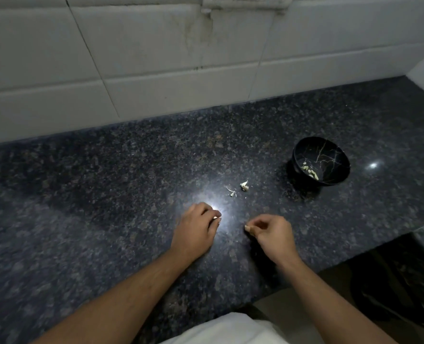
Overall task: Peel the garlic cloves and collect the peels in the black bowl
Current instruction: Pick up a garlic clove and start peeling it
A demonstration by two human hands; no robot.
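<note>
Your left hand (198, 225) rests on the dark granite tabletop (106, 194), fingers curled, pinching a small pale bit at the tips; can't tell if it's clove or peel. Just right, your right hand (270, 232) pinches a garlic clove (247, 228). Beyond them lie loose peel scraps (239, 188). Far right: black bowl (320, 160) w/ peels inside.
</note>
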